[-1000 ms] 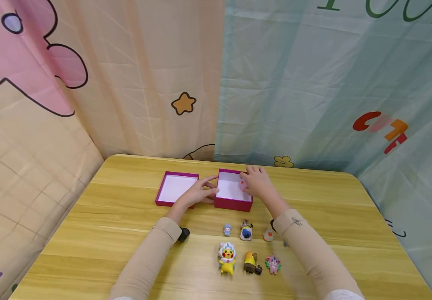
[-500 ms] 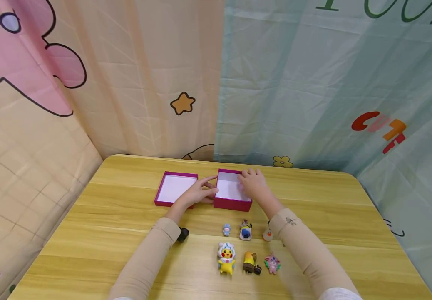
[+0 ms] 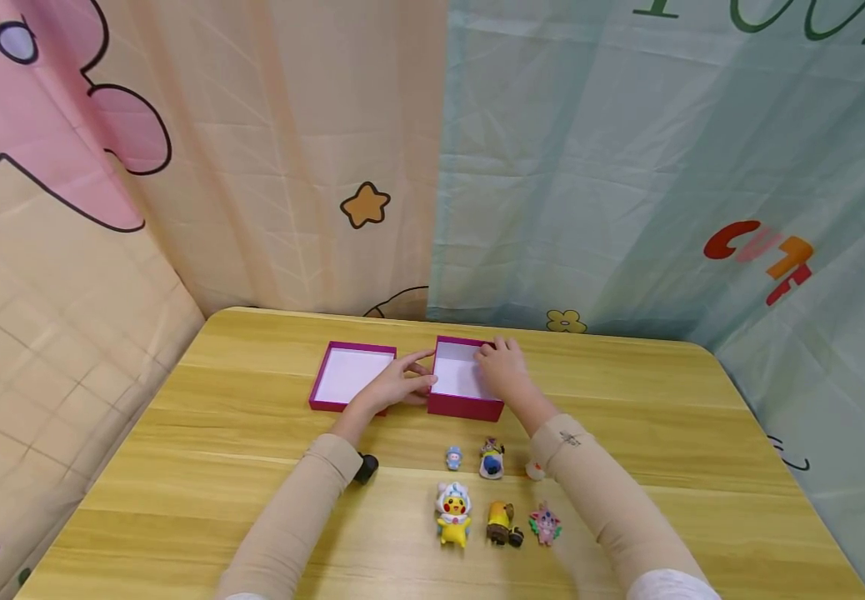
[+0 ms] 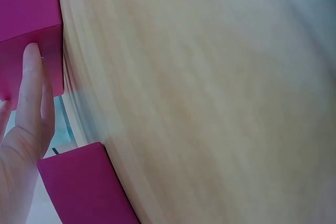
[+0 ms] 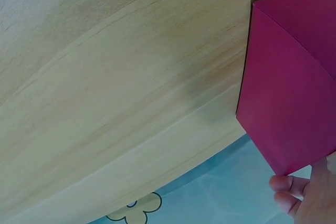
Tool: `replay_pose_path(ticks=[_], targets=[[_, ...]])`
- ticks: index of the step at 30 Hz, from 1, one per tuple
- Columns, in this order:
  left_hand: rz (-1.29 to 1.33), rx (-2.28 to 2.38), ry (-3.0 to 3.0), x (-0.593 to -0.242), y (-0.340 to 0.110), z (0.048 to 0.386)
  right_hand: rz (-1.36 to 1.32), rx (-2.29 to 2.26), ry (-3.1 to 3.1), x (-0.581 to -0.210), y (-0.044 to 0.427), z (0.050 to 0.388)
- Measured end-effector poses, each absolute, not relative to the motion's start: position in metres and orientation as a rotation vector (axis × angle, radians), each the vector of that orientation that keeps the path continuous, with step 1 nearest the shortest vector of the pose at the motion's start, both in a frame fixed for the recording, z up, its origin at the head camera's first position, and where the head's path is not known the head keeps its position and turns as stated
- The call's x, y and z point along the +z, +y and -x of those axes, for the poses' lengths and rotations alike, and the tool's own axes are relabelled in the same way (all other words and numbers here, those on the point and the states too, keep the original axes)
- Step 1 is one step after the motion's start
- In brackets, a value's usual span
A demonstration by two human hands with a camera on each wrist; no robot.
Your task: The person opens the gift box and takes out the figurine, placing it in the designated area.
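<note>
A magenta box (image 3: pixel 466 407) with a white inside stands open at the top near the table's far side. My left hand (image 3: pixel 395 387) touches its left wall with outstretched fingers; in the left wrist view a fingertip (image 4: pixel 31 51) meets that wall. Over the box's right wall reaches my right hand (image 3: pixel 506 372), its fingers bent down inside; the small pink toy it held earlier is hidden by the hand. In the right wrist view, curled fingers of the right hand (image 5: pixel 315 198) show at the rim. The matching shallow lid (image 3: pixel 350 375) lies left of the box, partly behind my left hand.
Nearer me stand several toy figures: a small blue one (image 3: pixel 453 457), one with a blue front (image 3: pixel 492 460), a yellow one with a white hood (image 3: pixel 453 515), a yellow-brown one (image 3: pixel 501 523) and a pink one (image 3: pixel 545 525). A whitish toy (image 3: pixel 534 471) is partly behind the right sleeve.
My right hand has shifted a little left and deeper into the box; the pink toy at its fingers has gone out of sight. The left hand stays at the box wall.
</note>
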State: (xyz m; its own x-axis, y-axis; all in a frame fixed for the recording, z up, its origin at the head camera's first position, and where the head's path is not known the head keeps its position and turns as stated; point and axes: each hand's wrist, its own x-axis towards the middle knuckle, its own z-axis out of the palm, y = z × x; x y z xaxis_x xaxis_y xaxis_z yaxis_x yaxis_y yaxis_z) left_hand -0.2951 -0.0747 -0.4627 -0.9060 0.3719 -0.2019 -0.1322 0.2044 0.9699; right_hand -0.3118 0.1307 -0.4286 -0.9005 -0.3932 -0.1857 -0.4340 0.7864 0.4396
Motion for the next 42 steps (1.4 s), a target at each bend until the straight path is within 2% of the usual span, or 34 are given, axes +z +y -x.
replay_pose_path(ticks=[14, 18, 25, 42], targets=[[-0.242, 1.746, 2.069, -0.46, -0.075, 0.297, 0.643, 0.747, 2.88, -0.429, 0.126, 0.314], [-0.252, 1.725, 2.058, -0.446, -0.074, 0.29, 0.631, 0.743, 2.884, -0.428, 0.126, 0.314], [-0.216, 1.748, 2.091, -0.46, -0.073, 0.297, 0.61, 0.721, 2.89, -0.428, 0.125, 0.314], [-0.189, 1.761, 2.082, -0.461, -0.07, 0.299, 0.669, 0.547, 3.028, -0.426, 0.129, 0.316]])
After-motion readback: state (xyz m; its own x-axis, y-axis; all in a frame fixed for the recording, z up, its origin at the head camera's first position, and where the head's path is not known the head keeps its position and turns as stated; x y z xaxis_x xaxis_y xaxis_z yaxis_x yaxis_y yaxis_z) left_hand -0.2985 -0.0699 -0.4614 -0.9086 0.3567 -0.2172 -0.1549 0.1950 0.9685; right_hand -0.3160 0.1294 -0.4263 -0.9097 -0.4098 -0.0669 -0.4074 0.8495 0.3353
